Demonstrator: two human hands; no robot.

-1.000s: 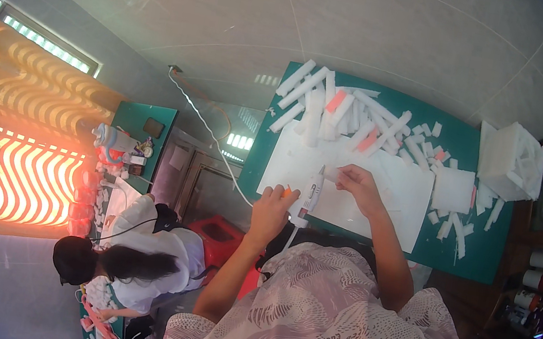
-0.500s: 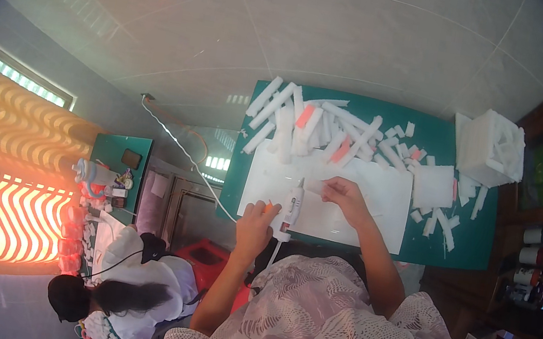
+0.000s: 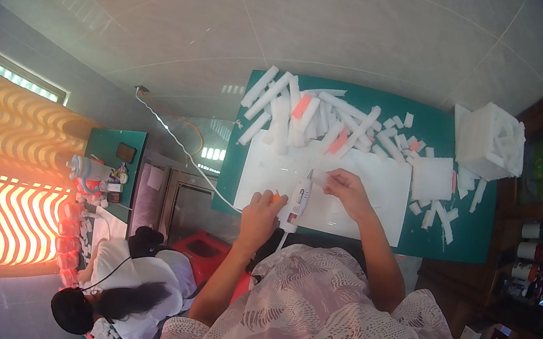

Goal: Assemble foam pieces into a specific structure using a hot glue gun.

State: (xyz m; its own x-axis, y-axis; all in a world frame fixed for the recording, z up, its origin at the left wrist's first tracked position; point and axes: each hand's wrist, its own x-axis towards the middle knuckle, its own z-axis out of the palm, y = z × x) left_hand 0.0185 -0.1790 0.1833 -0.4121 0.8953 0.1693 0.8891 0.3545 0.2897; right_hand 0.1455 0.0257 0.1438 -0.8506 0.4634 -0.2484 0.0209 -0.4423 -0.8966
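Right hand [image 3: 347, 191] is pinching a small pale piece [image 3: 320, 178] between thumb and fingertips, its grip narrow, and holding it just above the white board [image 3: 329, 216]! Over at nine o'clock from it, the left hand [image 3: 259, 217] is curling around the grip of a white glue gun [image 3: 300, 197], an orange part [image 3: 275, 198] showing by the fingers. That gun is lying between the two hands, its nozzle pointing to twelve o'clock and sitting right beside the piece; whether they are touching, I cannot tell. Up at eleven o'clock from the right hand, a heap of foam strips [image 3: 280, 117] is sprawling across the green table [image 3: 471, 229], mostly white with a few pink ones showing. Swing to two o'clock: a white foam block [image 3: 492, 142] with an openwork side is standing at the table's corner, and a square foam slab [image 3: 432, 178] is lying nearer in. Short offcuts [image 3: 446, 224] are scattering around three o'clock. And away at eight o'clock, a co-worker [image 3: 173, 275] in a white top is bending forward, a red stool [image 3: 205, 251] standing just beside.
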